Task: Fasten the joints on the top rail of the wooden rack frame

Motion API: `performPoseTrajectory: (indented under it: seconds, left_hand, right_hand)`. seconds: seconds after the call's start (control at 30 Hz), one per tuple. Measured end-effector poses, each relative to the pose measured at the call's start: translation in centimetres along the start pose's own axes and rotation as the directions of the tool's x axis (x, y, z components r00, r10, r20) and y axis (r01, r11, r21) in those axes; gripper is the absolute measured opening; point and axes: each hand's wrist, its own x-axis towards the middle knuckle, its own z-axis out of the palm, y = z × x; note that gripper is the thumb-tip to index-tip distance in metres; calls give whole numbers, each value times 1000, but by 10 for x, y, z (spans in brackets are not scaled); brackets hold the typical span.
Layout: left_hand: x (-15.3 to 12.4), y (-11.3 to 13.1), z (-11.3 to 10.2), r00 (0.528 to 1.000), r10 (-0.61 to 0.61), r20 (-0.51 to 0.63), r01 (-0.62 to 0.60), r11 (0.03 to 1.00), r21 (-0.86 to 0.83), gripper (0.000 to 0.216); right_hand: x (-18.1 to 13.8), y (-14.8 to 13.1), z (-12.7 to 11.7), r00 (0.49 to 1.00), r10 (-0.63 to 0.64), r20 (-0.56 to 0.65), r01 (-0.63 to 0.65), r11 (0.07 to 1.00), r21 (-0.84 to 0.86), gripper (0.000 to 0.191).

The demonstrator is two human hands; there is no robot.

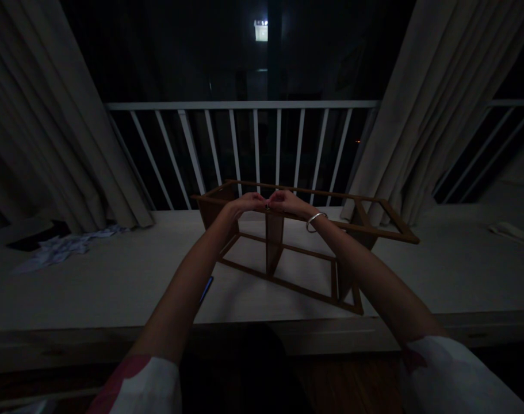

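Observation:
A brown wooden shelf frame with open compartments stands on a pale ledge in front of me. My left hand and my right hand meet above the frame's front top rail, over its middle upright. Their fingertips pinch a tiny dark item between them; what it is I cannot tell. A silver bangle circles my right wrist. The scene is dim.
A white railing runs behind the ledge, with curtains at both sides. Crumpled papers lie at the left. A thin blue object lies by my left forearm. A pale item rests at far right.

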Motion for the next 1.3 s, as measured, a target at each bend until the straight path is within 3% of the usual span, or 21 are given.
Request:
performPoseTrajectory:
  seconds: [0.23,0.47,0.77,0.97,1.3]
  left_hand:
    - [2,0,-1,997,56,49,-55,998,-20,37]
    - [-2,4,1,993,70,100,-64,996,-62,32]
    - [1,0,1,996,47,82,-44,998,-38,32]
    - [2,0,2,998,28,51,-27,999,-18,32]
    - [0,0,1,997,21,70,-20,1000,-2,30]
  right_hand:
    - [2,2,0,994,-6,-106,4,1000,-22,42]
    - [-3,-6,0,998,-40,-55,35,995,-91,32]
    - [0,0,0,990,25,-137,-35,997,-70,30]
    - [3,6,0,990,60,-130,-59,998,13,30]
    - [9,16,-2,988,11,-155,-21,998,-60,30]
